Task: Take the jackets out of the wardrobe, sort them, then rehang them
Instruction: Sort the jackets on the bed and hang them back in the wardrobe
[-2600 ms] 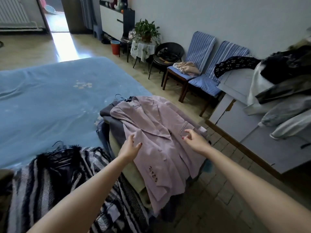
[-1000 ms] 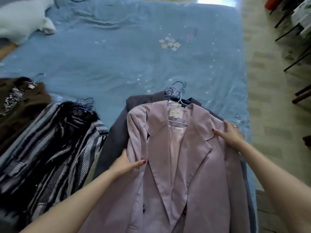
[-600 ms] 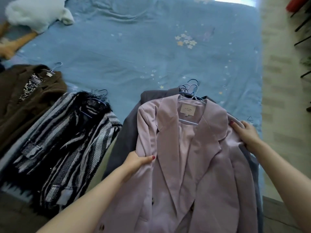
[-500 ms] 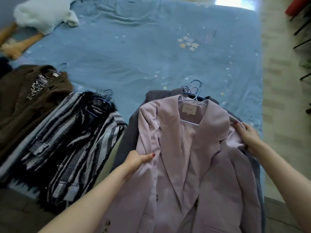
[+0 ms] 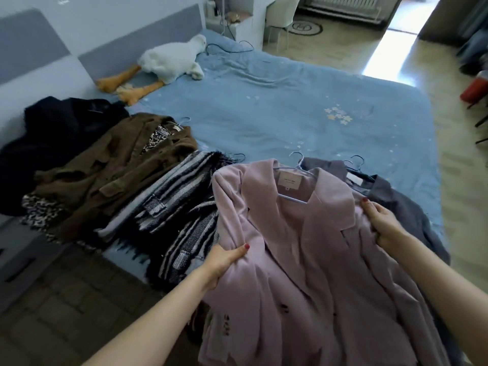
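Note:
A lilac jacket (image 5: pixel 303 249) on a pale blue hanger is raised off the bed's near edge. My left hand (image 5: pixel 224 262) grips its left sleeve and my right hand (image 5: pixel 383 225) grips its right shoulder. Behind it to the right lies a grey jacket (image 5: pixel 396 204) on hangers. To the left, a striped black-and-white jacket (image 5: pixel 182 199), a brown jacket (image 5: pixel 111 170) with leopard lining and a black fuzzy jacket (image 5: pixel 52 133) lie in a row on the bed.
The blue bedspread (image 5: pixel 277 107) stretches away ahead. A white plush goose (image 5: pixel 171 60) rests near the grey headboard (image 5: pixel 26 48). A dark nightstand (image 5: pixel 23 249) stands at lower left. A white chair (image 5: pixel 280 14) and a sunlit floor are beyond the bed.
Both hands have lifted the lilac jacket and carried it left, partly over the striped jacket, uncovering the grey jacket. The view has tilted up, showing the headboard and goose.

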